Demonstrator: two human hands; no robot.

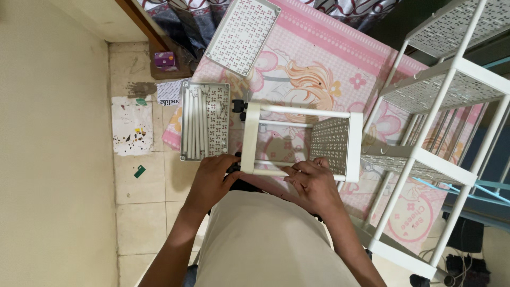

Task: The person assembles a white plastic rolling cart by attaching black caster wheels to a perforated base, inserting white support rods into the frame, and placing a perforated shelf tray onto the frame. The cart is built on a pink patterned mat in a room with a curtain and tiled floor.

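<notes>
Partly assembled white shelf frame (pixel 297 141) lying on a pink blanket (pixel 340 58). Left hand (pixel 212 178) closed on the frame's near-left corner at a black caster (pixel 234 169); right hand (pixel 313 180) gripping the near white tube (pixel 268 171). A tray of spare tubes (pixel 204 127) lies just beside; an assembled rack (pixel 441 106) stands at right.

both hands (pixel 212 178) curled, forearms angled inward
</notes>
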